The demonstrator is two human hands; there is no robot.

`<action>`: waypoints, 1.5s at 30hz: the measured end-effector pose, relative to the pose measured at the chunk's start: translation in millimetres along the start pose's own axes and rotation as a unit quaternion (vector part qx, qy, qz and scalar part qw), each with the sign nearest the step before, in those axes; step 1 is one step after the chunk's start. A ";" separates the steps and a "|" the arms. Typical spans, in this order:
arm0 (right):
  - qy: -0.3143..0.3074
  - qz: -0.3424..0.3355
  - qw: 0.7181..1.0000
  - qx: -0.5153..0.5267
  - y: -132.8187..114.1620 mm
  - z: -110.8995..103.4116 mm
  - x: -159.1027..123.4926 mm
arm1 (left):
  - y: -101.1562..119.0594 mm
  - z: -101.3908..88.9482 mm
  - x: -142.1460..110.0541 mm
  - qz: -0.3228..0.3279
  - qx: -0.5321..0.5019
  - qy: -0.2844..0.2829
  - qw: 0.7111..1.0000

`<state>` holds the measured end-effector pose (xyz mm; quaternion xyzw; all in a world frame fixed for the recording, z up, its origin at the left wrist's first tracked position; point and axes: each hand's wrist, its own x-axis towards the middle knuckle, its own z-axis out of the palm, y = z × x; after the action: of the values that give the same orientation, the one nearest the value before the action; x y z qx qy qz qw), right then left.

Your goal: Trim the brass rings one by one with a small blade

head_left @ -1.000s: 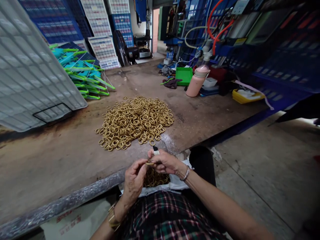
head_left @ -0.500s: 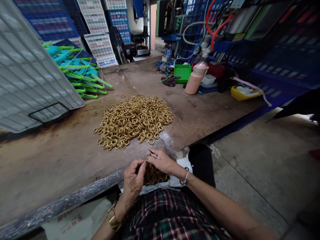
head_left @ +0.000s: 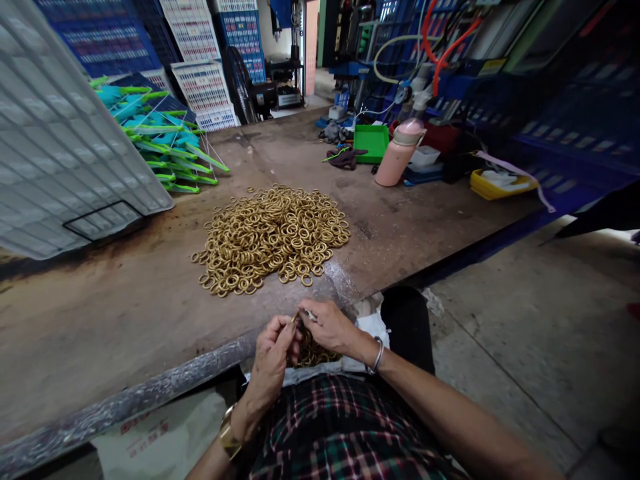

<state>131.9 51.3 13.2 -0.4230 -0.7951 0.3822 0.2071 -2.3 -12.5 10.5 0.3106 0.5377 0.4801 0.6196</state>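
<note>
Our left hand (head_left: 274, 348) pinches one brass-coloured ring (head_left: 295, 319) and our right hand (head_left: 330, 325) grips a small blade-like tool (head_left: 310, 314) against it — both just over the near edge of the worktop (head_left: 400, 233), above more rings (head_left: 315, 352) in our lap. Ahead lies the ring pile (head_left: 275, 233), between us and the green tray (head_left: 371, 143); the pink bottle (head_left: 399, 155) stands beside that tray. A big pale crate (head_left: 75, 133) blocks our left — partly hiding the green-and-turquoise pieces (head_left: 170, 143).
</note>
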 end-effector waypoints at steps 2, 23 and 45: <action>-0.028 -0.020 0.997 -0.071 -0.6 1.2 -2.8 | 1.4 0.0 0.2 0.004 0.009 0.006 1.000; -0.068 0.109 0.950 -0.286 -13.7 6.0 8.3 | 10.6 -0.9 -13.0 0.026 0.052 -0.005 0.998; 0.119 0.137 0.946 -0.269 14.1 -13.6 34.6 | 6.9 -13.2 8.7 -0.141 -0.321 -0.004 0.937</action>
<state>128.8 90.9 10.9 -0.6101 -0.7723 0.1258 0.1245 -17.1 -3.7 10.5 0.0180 0.3908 0.5332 0.7501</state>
